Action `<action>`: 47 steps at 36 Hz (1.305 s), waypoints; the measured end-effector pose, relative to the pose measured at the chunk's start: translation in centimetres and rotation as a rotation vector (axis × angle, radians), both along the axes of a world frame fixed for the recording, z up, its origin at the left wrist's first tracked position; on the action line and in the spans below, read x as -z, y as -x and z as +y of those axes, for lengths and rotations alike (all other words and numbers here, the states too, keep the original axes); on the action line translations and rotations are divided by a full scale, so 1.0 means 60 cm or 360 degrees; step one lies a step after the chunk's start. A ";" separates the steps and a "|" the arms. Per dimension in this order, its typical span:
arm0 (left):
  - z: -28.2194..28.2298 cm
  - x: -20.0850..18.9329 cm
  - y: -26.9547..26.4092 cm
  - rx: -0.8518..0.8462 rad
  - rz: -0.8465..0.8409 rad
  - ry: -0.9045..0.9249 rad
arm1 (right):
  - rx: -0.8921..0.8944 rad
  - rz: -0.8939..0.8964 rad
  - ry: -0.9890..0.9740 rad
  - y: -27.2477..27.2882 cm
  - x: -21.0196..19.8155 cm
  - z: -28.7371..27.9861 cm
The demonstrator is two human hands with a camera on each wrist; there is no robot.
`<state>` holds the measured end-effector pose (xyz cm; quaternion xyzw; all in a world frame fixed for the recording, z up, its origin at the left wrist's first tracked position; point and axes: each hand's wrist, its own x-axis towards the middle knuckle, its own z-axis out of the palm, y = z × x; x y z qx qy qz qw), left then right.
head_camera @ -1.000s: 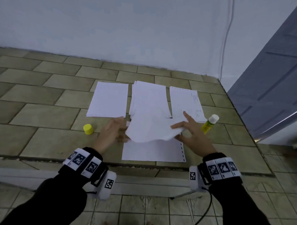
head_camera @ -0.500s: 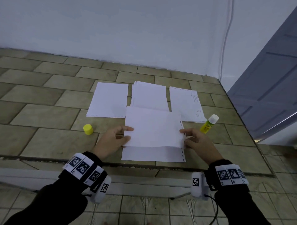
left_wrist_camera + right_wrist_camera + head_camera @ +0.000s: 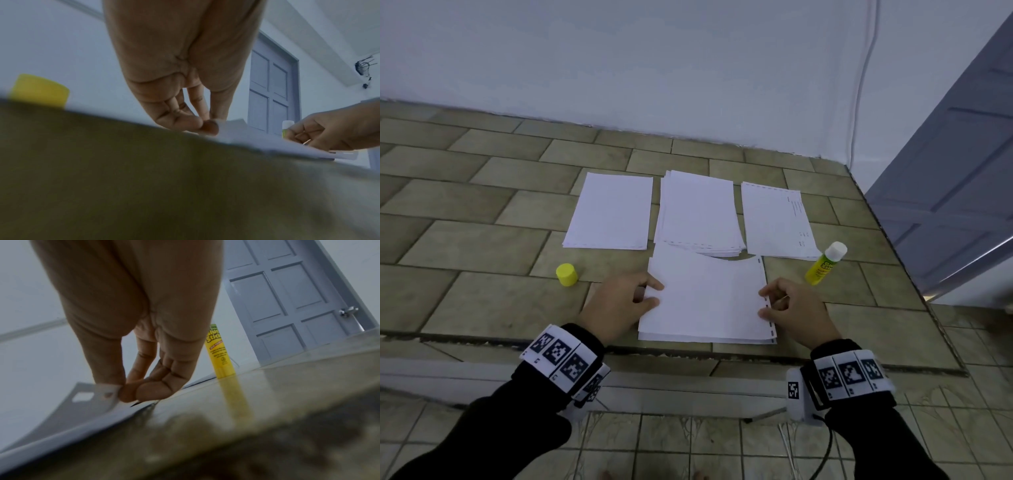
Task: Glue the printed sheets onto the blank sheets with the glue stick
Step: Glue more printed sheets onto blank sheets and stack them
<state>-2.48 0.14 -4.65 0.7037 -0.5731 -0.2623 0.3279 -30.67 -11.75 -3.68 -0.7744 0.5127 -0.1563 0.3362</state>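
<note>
Both hands pinch top sheet (image 3: 705, 294): left hand (image 3: 616, 305) fingers clamped on left edge, right hand (image 3: 796, 310) on right edge. Sheet over bottom sheet (image 3: 702, 337); glue stick (image 3: 825, 263) just beyond right fingers.

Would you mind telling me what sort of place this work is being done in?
Probably a plain room in a house or workshop, not an office. The papers lie on a tiled ledge against a bare white wall, with a grey panelled door at the right and tiled floor below.

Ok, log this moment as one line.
step: laying sheet on base sheet | left hand: pinching | right hand: pinching | glue stick: upright, uncapped
</note>
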 end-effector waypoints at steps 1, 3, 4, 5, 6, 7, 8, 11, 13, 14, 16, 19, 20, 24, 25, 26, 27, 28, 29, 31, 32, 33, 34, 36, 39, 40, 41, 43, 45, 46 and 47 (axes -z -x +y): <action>-0.001 0.005 -0.002 -0.0001 -0.0064 -0.0005 | -0.0007 0.0038 0.0005 0.000 0.001 0.000; -0.002 0.011 -0.002 -0.0007 -0.0167 -0.0023 | -0.0018 0.0082 0.0003 -0.001 0.004 0.001; -0.002 0.012 -0.001 -0.0008 -0.0199 -0.0028 | -0.0019 0.0093 0.0004 -0.001 0.005 0.002; -0.003 0.012 0.000 -0.0008 -0.0220 -0.0026 | -0.0016 0.0095 0.0003 -0.001 0.006 0.002; -0.003 0.013 0.000 -0.0009 -0.0234 -0.0023 | -0.0009 0.0086 -0.0002 0.000 0.007 0.003; -0.003 0.012 0.000 -0.0009 -0.0238 -0.0021 | -0.0003 0.0073 -0.0010 0.001 0.006 0.003; -0.003 0.012 0.000 -0.0014 -0.0231 -0.0027 | -0.0002 0.0067 -0.0018 0.002 0.006 0.003; -0.003 0.012 -0.003 -0.0015 -0.0211 -0.0048 | -0.0038 0.0120 -0.0037 0.004 0.004 0.005; -0.002 0.011 -0.003 -0.0009 -0.0218 -0.0056 | -0.0054 0.0145 -0.0056 0.005 0.004 0.006; -0.002 0.010 -0.003 -0.0005 -0.0217 -0.0065 | -0.0056 0.0146 -0.0065 0.005 0.004 0.007; -0.002 0.010 -0.004 -0.0005 -0.0212 -0.0078 | -0.0053 0.0136 -0.0079 0.006 0.005 0.007; -0.001 0.013 -0.006 -0.0010 -0.0202 -0.0071 | -0.0047 0.0096 -0.0087 0.011 0.009 0.007; -0.001 0.015 -0.006 -0.0012 -0.0197 -0.0057 | -0.0044 0.0076 -0.0088 0.012 0.009 0.007; -0.002 0.020 -0.008 -0.0011 -0.0165 -0.0047 | -0.0040 0.0023 -0.0094 0.013 0.009 0.007; -0.002 0.021 -0.008 -0.0003 -0.0165 -0.0049 | -0.0042 0.0018 -0.0102 0.013 0.009 0.006; -0.002 0.022 -0.009 0.0001 -0.0163 -0.0055 | -0.0044 0.0012 -0.0110 0.013 0.009 0.005; -0.002 0.023 -0.009 0.0000 -0.0156 -0.0060 | -0.0045 0.0008 -0.0115 0.013 0.010 0.004; -0.002 0.024 -0.009 -0.0003 -0.0148 -0.0062 | -0.0045 0.0007 -0.0116 0.014 0.011 0.003; -0.001 0.025 -0.010 -0.0006 -0.0143 -0.0062 | -0.0046 0.0007 -0.0117 0.014 0.012 0.002; 0.000 0.026 -0.010 -0.0017 -0.0137 -0.0068 | -0.0050 0.0003 -0.0118 0.014 0.013 0.001; 0.001 0.025 -0.010 -0.0026 -0.0133 -0.0071 | -0.0052 0.0002 -0.0118 0.013 0.014 0.001; 0.002 0.025 -0.009 -0.0034 -0.0129 -0.0076 | -0.0055 0.0001 -0.0118 0.013 0.014 0.001; 0.003 0.024 -0.008 -0.0041 -0.0125 -0.0084 | -0.0057 0.0006 -0.0120 0.013 0.013 0.000; 0.005 0.021 -0.006 -0.0050 -0.0127 -0.0094 | -0.0066 0.0028 -0.0122 0.013 0.013 0.000; 0.004 0.022 -0.007 -0.0046 -0.0097 -0.0103 | -0.0070 0.0035 -0.0130 0.014 0.013 0.000; 0.004 0.022 -0.007 -0.0045 -0.0085 -0.0107 | -0.0072 0.0042 -0.0125 0.014 0.013 0.001; 0.003 0.022 -0.008 -0.0049 -0.0078 -0.0110 | -0.0075 0.0046 -0.0120 0.014 0.013 0.001; 0.002 0.021 -0.007 -0.0058 -0.0077 -0.0113 | -0.0082 0.0046 -0.0111 0.014 0.013 0.001; 0.002 0.020 -0.007 -0.0055 -0.0091 -0.0119 | -0.0083 0.0056 -0.0105 0.014 0.013 0.002; 0.002 0.019 -0.007 -0.0050 -0.0097 -0.0121 | -0.0081 0.0055 -0.0103 0.014 0.014 0.002; 0.003 0.019 -0.008 -0.0045 -0.0101 -0.0120 | -0.0079 0.0049 -0.0104 0.014 0.014 0.002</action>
